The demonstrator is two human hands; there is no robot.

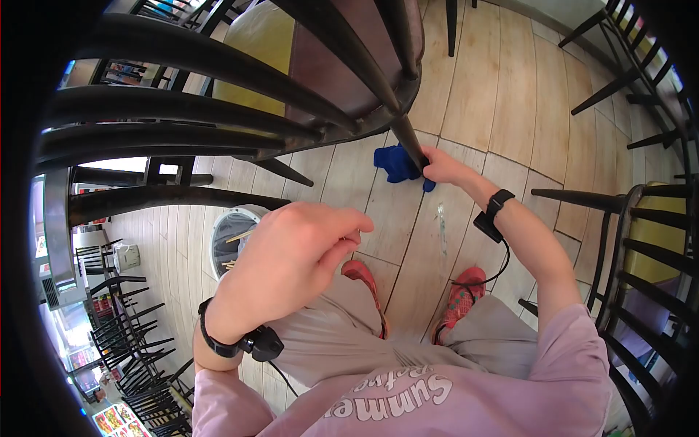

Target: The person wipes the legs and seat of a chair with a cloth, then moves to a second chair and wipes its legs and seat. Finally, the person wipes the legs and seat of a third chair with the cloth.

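Bin (214, 244) holds pale sticks (239, 237); right hand (443, 169) grips blue cloth (395, 163).

Cam's head-worn, facing fwd & steeply down past the shirt (466, 397); L hand (295, 251) v. near the lens, R hand (444, 167) farther off, wide view w/ dark corners reaching the floor (513, 65).

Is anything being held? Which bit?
The right hand seems to hold the cloth by its end at the chair leg; nothing shows in the left hand.
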